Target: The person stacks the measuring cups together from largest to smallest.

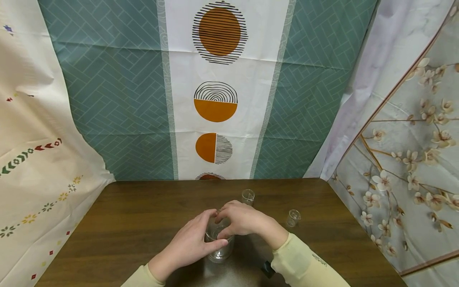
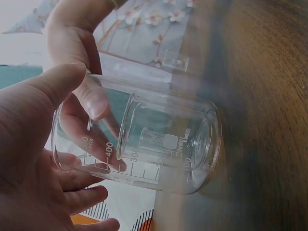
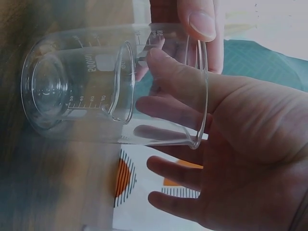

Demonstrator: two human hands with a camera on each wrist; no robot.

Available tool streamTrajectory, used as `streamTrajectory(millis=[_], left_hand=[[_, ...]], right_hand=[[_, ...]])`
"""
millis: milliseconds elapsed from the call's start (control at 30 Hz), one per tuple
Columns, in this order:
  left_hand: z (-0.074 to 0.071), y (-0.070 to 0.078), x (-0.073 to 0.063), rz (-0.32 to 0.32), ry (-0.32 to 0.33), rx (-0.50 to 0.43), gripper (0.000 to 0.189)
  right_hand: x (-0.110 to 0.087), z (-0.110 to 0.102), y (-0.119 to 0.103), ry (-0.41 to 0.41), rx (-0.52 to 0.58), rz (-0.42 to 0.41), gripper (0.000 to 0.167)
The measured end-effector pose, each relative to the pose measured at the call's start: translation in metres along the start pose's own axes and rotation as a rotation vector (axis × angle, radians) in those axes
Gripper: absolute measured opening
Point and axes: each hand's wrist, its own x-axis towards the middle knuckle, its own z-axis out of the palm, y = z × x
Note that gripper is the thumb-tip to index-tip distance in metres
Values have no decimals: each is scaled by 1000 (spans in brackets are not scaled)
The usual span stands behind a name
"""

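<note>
A large clear glass beaker (image 1: pixel 220 254) stands upright on the table in front of me, printed with white volume marks. A smaller beaker (image 3: pixel 91 84) sits inside it, its rim well below the large one's. My left hand (image 1: pixel 190 241) holds the large beaker at its rim, thumb on the near side and fingers round the far side. From the other side, my right hand (image 1: pixel 244 219) reaches in through the mouth. In the right wrist view its thumb and some fingers hang spread inside the glass, just above the small beaker's rim, with nothing between them.
Behind the right hand stands another small beaker (image 1: pixel 248 196). A still smaller beaker (image 1: pixel 293 218) is farther right. The brown wooden table (image 1: pixel 143 211) ends at a patterned cloth (image 1: pixel 222 151) at the back, with more hanging cloths on both sides.
</note>
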Motion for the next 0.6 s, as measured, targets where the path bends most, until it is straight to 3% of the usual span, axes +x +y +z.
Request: streamTrajectory(millis=[600], left_hand=[[2, -1, 0, -6, 0, -6, 93]], right_hand=[[-10, 1, 6, 89, 27, -67, 41]])
